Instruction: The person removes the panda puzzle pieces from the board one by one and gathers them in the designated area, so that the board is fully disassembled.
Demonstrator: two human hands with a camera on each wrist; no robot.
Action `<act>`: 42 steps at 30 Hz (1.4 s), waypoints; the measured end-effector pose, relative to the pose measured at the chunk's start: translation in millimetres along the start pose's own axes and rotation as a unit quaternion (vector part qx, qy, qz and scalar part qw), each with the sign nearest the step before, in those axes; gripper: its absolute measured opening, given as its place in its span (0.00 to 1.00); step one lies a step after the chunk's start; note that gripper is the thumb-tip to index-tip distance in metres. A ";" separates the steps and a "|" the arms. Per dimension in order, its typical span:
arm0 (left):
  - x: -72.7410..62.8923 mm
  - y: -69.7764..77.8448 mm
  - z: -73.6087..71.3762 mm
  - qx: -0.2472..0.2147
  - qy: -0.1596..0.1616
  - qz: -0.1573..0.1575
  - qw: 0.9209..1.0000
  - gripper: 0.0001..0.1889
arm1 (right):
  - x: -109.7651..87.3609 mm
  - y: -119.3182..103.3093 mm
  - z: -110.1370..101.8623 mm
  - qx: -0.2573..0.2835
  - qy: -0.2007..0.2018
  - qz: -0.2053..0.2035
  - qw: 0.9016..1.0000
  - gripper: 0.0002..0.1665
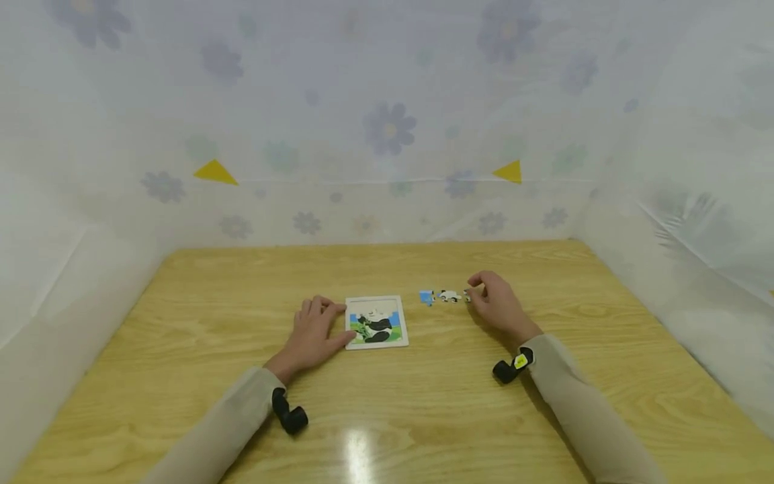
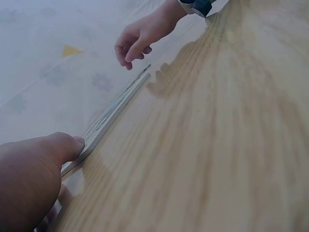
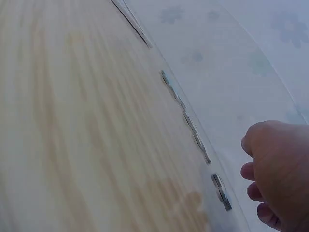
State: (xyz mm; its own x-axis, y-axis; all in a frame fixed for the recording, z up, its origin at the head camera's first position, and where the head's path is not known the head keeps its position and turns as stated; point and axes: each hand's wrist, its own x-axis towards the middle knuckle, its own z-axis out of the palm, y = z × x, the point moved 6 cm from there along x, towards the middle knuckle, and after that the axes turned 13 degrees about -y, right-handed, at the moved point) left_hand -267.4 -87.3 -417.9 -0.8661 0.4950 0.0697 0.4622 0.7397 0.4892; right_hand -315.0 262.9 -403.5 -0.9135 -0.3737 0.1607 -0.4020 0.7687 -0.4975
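Observation:
A square white-framed panda jigsaw puzzle [image 1: 377, 331] lies flat on the wooden table. Its lower part is filled with a picture, and a pale bare area shows at the top. My left hand [image 1: 311, 333] rests at its left edge, with the thumb touching the near left corner and a finger near the far left one. In the left wrist view the thumb [image 2: 70, 147] lies on the frame's edge. To the right of the puzzle are a blue puzzle piece [image 1: 426, 297], a black-and-white piece [image 1: 450, 296] and a third piece [image 3: 221, 192]. My right hand [image 1: 497, 304] hovers above the third, fingers loosely curled.
The wood-grain table [image 1: 387, 410] reaches to white flowered sheeting [image 1: 387, 202] at the back and both sides. Two yellow triangles [image 1: 216, 172] mark the back sheet. A small black camera sits on each wrist.

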 end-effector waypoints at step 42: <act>3.9 2.2 0.9 0.010 -0.001 0.002 1.000 0.31 | 58.9 -114.8 69.7 -0.059 -0.152 -0.162 0.973 0.09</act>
State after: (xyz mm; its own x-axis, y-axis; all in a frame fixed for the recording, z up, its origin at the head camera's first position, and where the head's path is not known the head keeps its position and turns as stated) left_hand -269.6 -83.3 -417.4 -0.8643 0.4981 0.0703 0.4687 0.7466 0.4721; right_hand -318.3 116.5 -396.4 -0.6839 -0.7292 0.0245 -0.6868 0.6320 -0.3589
